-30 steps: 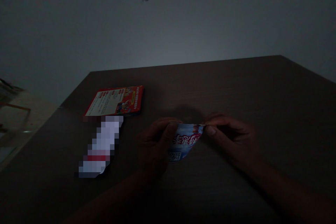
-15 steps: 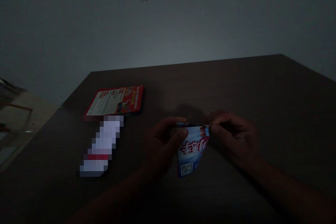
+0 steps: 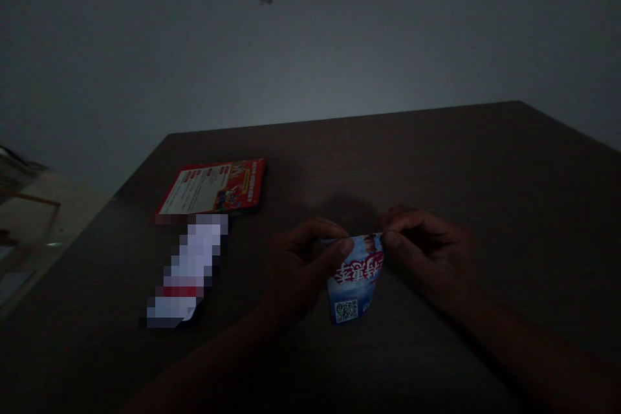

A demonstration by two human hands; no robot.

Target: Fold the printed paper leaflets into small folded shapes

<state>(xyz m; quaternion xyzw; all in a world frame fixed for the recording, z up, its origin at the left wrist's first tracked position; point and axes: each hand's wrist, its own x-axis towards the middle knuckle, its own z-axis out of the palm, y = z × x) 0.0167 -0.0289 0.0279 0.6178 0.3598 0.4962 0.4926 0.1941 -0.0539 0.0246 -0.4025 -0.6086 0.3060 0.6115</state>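
- A thin, flat blue packet (image 3: 352,294), printed with red-and-white characters and a square black-and-white code, is suspended between both hands over the dark brown wood-grain table (image 3: 412,162).
- The left hand (image 3: 294,272) lies at the packet's nine o'clock, thumb on the printed face and fingers behind, bent into a close pinch near its upper edge.
- The right hand (image 3: 434,255) lies at two o'clock, thumb and forefinger pressed together on the upper corner; its other fingers are curled, too dark to make out.
- The step in hand looks like working the packet's upper edge with both thumbs; whether that edge is sealed or parted, I cannot tell.
- From this hold, the next move seems to call for a steady left pinch and a precise right fingertip grip, without creasing the packet.
- At ten o'clock from the packet, well apart, lies a flat red box with a white text panel (image 3: 198,191).
- At nine o'clock lies a pale, pixelated oblong with a red band (image 3: 189,265), its identity hidden.
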